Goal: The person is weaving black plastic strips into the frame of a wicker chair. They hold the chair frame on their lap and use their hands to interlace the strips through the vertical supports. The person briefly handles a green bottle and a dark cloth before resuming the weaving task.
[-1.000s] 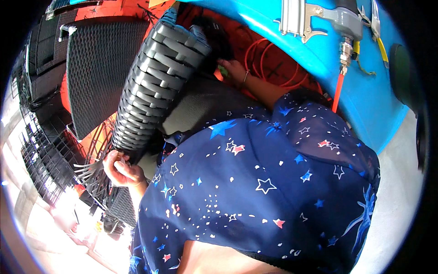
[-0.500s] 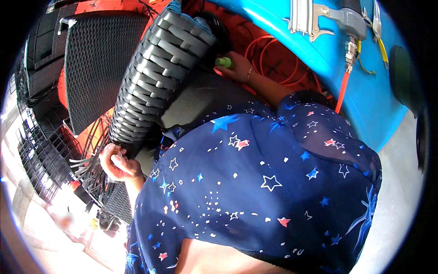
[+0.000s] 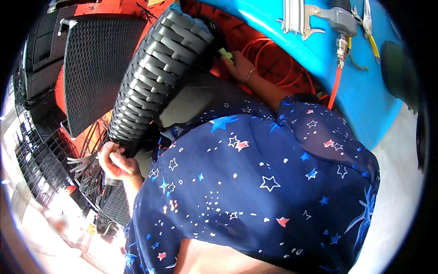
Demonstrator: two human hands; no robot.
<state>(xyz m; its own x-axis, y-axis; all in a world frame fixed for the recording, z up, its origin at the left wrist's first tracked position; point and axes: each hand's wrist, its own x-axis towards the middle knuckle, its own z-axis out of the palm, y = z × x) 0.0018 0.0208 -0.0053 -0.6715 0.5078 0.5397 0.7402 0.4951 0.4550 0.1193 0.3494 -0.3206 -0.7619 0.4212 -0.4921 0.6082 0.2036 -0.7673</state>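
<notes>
A woven piece of flat, glossy dark grey strips leans diagonally across my lap. At its lower end my left hand is closed, fingers bent and thumb pressed in. What sits between those fingers is too small to make out. Beside that hand fans a bunch of loose dark strips. Close to the upper end of the woven piece, my right hand is closed around a small light-green object. Only part of the green object shows, so its kind is unclear.
A blue surface at the upper right carries a grey metal air tool with an orange hose, and yellow-handled cutters. Hose coils lie on a red surface beyond my right hand. A dark woven panel stands at the left.
The green object has turned and shifted slightly in my right hand, which has moved a little to the right and down. My left hand has barely moved.
</notes>
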